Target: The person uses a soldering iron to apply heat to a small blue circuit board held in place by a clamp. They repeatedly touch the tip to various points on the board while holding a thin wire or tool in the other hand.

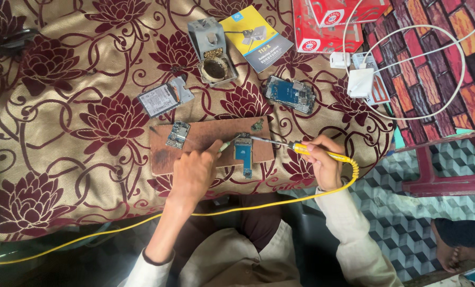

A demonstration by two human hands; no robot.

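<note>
Centrally, a blue circuit board (243,153) lies on a wooden board (205,139). Right hand (324,166) fingers grip a yellow soldering iron (316,151), tip at the board. Left hand (193,172) fingers pinch tweezers (225,145) beside it.

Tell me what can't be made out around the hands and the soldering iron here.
- Head view: soldering iron tip contact on the blue circuit board, too small.
- Left hand fingers hide most of the thin tool they grip.
- Yellow cable end, cut off by the left edge.
- Right hand covers the iron's handle.
</note>
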